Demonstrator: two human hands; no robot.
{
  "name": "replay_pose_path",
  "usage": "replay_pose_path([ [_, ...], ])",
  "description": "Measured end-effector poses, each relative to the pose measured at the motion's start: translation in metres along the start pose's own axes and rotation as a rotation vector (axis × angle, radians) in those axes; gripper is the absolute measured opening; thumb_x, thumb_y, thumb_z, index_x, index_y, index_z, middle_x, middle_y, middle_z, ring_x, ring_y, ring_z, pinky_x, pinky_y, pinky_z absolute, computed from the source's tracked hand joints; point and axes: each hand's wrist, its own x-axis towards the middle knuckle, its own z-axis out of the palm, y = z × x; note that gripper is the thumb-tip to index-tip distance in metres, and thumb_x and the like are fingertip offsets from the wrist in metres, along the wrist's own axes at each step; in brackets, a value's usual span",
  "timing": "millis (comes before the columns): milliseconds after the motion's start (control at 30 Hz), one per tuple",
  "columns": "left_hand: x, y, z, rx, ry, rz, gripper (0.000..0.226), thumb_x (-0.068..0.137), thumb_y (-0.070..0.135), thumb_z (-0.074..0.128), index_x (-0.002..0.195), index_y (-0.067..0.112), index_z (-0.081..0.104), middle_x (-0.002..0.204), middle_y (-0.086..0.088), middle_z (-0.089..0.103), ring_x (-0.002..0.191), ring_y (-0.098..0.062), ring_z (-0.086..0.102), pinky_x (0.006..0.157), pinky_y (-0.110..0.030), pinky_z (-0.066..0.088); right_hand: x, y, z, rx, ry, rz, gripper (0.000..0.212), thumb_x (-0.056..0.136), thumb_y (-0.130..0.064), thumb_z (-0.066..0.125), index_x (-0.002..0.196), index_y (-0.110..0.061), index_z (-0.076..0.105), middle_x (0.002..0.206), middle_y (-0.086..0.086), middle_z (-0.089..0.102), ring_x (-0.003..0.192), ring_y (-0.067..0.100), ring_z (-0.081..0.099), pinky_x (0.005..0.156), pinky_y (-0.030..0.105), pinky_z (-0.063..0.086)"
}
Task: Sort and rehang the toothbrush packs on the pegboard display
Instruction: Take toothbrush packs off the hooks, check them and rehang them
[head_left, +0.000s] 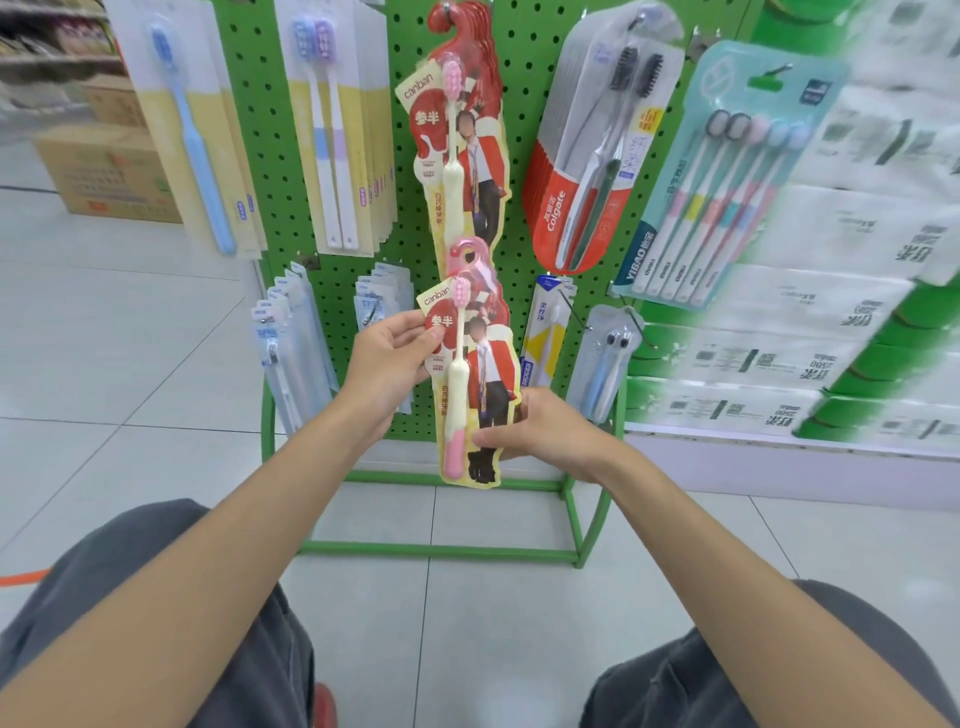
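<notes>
My left hand (387, 364) and right hand (550, 431) hold a red toothbrush pack (480, 374) that looks not hung yet; its twins (467, 156) hang at twelve o'clock on the board (260, 156).

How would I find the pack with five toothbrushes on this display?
Start at the green pegboard and go to its top row, far right edge, beside the red Colgate pack. The five-brush pack hangs there tilted, pale teal. Unlike its neighbours holding one or two brushes, it shows five pastel-banded handles side by side.
</notes>
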Motion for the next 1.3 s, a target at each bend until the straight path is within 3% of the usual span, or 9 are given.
replay_pose_path([
  [167, -0.005, -0.006, 0.005, 0.322, 0.025, 0.174, 0.017, 0.098, 0.018, 0.058, 0.111, 0.025, 0.067, 0.095, 0.006, 0.066, 0.084, -0.008, 0.063, 0.080, -0.029, 0.057, -0.001, 0.004, 0.009, -0.355, 0.228, -0.177, 0.010, 0.086, -0.012, 0.064, 0.089, -0.019, 0.058, 0.073, -0.001, 0.061, 0.059, 0.011, 0.052, 0.059, 0.027, 0.044],
  [267, -0.010, -0.007, 0.011, 0.024, -0.097, -0.011, 0.031, 0.101, 0.027, 0.053, 0.126, 0.013, 0.061, 0.116, -0.006, 0.067, 0.110, -0.018, 0.065, 0.085, -0.032, 0.059, -0.006, 0.003, 0.018, -0.395, 0.132, -0.286, 0.076, 0.088, 0.002, 0.046, 0.152, -0.033, 0.025, 0.136, -0.005, 0.056, 0.108, -0.004, 0.053, 0.096, 0.012, 0.041],
  [333, -0.015, -0.004, 0.015, -0.110, -0.212, -0.066, 0.048, 0.099, 0.046, 0.046, 0.126, 0.009, 0.060, 0.119, -0.008, 0.067, 0.114, -0.019, 0.064, 0.088, -0.032, 0.058, -0.003, 0.008, 0.023, -0.385, 0.127, -0.323, 0.090, 0.085, 0.009, 0.038, 0.157, -0.030, 0.000, 0.159, -0.003, 0.025, 0.137, -0.005, 0.023, 0.112, 0.008, 0.014],
  [400, -0.017, -0.003, 0.017, -0.160, -0.305, -0.069, 0.062, 0.091, 0.059, 0.048, 0.129, 0.010, 0.056, 0.120, -0.009, 0.067, 0.112, -0.018, 0.065, 0.093, -0.035, 0.055, 0.002, 0.014, 0.025, -0.361, 0.170, -0.333, 0.089, 0.087, 0.000, 0.043, 0.156, -0.030, -0.004, 0.159, -0.002, 0.020, 0.144, 0.007, 0.018, 0.120, 0.024, 0.014],
  [600, -0.015, -0.011, 0.013, -0.116, -0.225, -0.096, 0.025, 0.093, 0.011, 0.065, 0.117, 0.015, 0.060, 0.104, -0.002, 0.073, 0.097, -0.024, 0.068, 0.088, -0.042, 0.053, -0.004, 0.008, 0.025, -0.200, 0.135, -0.264, 0.111, 0.082, -0.040, 0.075, 0.150, -0.045, -0.013, 0.149, -0.018, 0.031, 0.135, 0.002, 0.036, 0.109, 0.025, 0.037],
  [700, -0.009, -0.012, 0.007, -0.189, -0.176, -0.119, 0.020, 0.098, 0.007, 0.055, 0.115, 0.015, 0.062, 0.098, 0.001, 0.075, 0.090, -0.020, 0.072, 0.071, -0.033, 0.058, -0.003, 0.006, 0.021, 0.115, 0.140, -0.128, 0.097, 0.085, -0.025, 0.075, 0.153, -0.032, 0.005, 0.122, -0.016, 0.063, 0.108, 0.006, 0.065, 0.095, 0.032, 0.052],
  [800, -0.008, -0.013, 0.006, -0.156, -0.164, -0.119, 0.013, 0.098, 0.010, 0.055, 0.103, 0.017, 0.065, 0.091, 0.002, 0.076, 0.085, -0.018, 0.072, 0.073, -0.034, 0.056, 0.000, 0.006, 0.018, -0.027, 0.097, -0.077, 0.065, 0.079, -0.013, 0.080, 0.132, -0.018, 0.043, 0.114, -0.008, 0.065, 0.102, 0.009, 0.065, 0.085, 0.028, 0.054],
  [1133, -0.010, -0.010, 0.008, -0.158, -0.172, -0.203, 0.029, 0.103, 0.033, 0.045, 0.115, 0.015, 0.064, 0.107, -0.006, 0.074, 0.099, -0.025, 0.071, 0.095, -0.046, 0.052, 0.000, 0.007, 0.013, 0.010, 0.058, -0.081, 0.033, 0.084, -0.015, 0.076, 0.115, -0.015, 0.064, 0.108, -0.007, 0.072, 0.093, 0.001, 0.069, 0.080, 0.018, 0.055],
  [1300, -0.010, -0.014, 0.009, -0.064, -0.260, -0.265, 0.050, 0.103, 0.050, 0.032, 0.119, 0.018, 0.066, 0.115, -0.009, 0.072, 0.110, -0.028, 0.067, 0.104, -0.050, 0.046, 0.005, 0.004, 0.011, 0.329, 0.139, -0.044, 0.030, 0.089, -0.013, 0.069, 0.116, -0.018, 0.058, 0.110, -0.001, 0.072, 0.100, 0.017, 0.070, 0.088, 0.033, 0.057],
])
